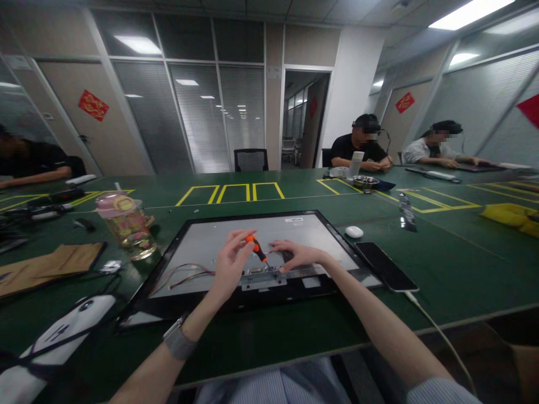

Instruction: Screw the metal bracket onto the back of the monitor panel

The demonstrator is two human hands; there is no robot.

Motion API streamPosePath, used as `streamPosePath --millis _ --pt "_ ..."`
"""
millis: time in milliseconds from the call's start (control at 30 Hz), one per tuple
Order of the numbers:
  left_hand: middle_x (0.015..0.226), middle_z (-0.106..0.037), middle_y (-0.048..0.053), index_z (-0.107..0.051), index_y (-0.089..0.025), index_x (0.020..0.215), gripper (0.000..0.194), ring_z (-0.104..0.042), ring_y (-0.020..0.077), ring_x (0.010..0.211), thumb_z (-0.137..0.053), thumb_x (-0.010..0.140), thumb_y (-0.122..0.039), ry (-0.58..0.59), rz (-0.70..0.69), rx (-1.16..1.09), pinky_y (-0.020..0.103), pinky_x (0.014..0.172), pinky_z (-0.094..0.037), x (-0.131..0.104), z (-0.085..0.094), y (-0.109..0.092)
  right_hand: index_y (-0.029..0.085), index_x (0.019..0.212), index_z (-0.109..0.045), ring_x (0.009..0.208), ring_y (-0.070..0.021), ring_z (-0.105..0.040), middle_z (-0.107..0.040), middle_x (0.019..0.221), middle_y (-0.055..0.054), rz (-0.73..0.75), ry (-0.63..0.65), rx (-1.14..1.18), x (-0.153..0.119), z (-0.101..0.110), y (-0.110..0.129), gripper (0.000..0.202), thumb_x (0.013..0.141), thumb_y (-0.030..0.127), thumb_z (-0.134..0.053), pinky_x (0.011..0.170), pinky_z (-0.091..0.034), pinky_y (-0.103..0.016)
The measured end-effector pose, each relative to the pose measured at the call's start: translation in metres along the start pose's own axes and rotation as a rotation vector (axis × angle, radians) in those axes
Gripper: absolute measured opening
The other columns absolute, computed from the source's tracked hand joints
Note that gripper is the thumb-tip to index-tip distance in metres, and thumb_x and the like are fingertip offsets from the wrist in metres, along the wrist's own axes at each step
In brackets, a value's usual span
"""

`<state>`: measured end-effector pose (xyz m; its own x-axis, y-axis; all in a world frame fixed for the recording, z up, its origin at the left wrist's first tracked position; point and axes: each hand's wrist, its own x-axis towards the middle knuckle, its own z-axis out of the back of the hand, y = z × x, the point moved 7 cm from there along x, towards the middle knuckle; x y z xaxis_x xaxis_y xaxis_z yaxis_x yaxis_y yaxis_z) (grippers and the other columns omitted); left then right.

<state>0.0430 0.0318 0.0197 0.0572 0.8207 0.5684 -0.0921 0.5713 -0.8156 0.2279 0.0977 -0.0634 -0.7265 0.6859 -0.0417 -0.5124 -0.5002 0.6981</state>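
Striped clothing showed closest, beside the green table. An orange-and-black screwdriver slanted down to the metal bracket on a flat panel, its handle pinched in the left hand. The right hand arched beside the tip; whether it gripped anything, I couldn't tell. 1 phone lay right of the panel, 1 cup left.

The screwdriver handle looked plastic, the display panel seemed of smooth, matt metal, and the smartphone was glossy.
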Motion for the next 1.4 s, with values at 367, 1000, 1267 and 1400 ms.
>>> streamPosePath --millis 367,1000,1267,1400 --pt "0.105 -0.06 0.007 -0.066 -0.019 0.108 0.028 -0.058 0.0183 0.099 -0.054 0.086 -0.032 0.027 -0.005 -0.027 0.028 0.087 -0.045 0.0 -0.001 0.002 0.027 0.132 -0.05 0.141 -0.0272 -0.014 -0.028 0.151 -0.005 0.0 -0.003 0.006 0.0 0.0 0.001 0.08 0.064 0.064 -0.071 0.116 0.002 -0.043" --pt "0.098 -0.059 0.005 -0.064 -0.02 0.112 0.029 -0.059 0.0152 0.09 -0.052 0.087 -0.03 0.021 -0.018 0.016 0.028 0.086 -0.046 -0.001 -0.001 0.001 0.028 0.131 -0.051 0.14 -0.0287 -0.016 -0.03 0.15 -0.005 0.001 -0.014 0.011 -0.001 0.001 0.003 0.08 0.063 0.066 -0.07 0.115 0.002 -0.044" --pt "0.099 -0.059 0.006 -0.067 -0.019 0.105 0.027 -0.059 0.0174 0.094 -0.057 0.084 -0.032 0.031 -0.018 -0.022 0.028 0.083 -0.048 -0.001 -0.003 -0.002 0.027 0.132 -0.05 0.141 -0.0266 -0.014 -0.029 0.15 -0.005 -0.009 -0.001 0.017 -0.002 0.001 0.004 0.079 0.065 0.063 -0.071 0.115 0.003 -0.043" --pt "0.091 -0.059 0.004 -0.066 -0.019 0.106 0.026 -0.06 0.015 0.085 -0.055 0.085 -0.03 0.019 -0.021 0.016 0.028 0.082 -0.048 -0.001 -0.002 -0.004 0.028 0.132 -0.05 0.14 -0.0273 -0.015 -0.028 0.151 -0.004 -0.004 -0.002 0.017 -0.002 0.001 0.004 0.078 0.065 0.063 -0.071 0.115 0.004 -0.044"
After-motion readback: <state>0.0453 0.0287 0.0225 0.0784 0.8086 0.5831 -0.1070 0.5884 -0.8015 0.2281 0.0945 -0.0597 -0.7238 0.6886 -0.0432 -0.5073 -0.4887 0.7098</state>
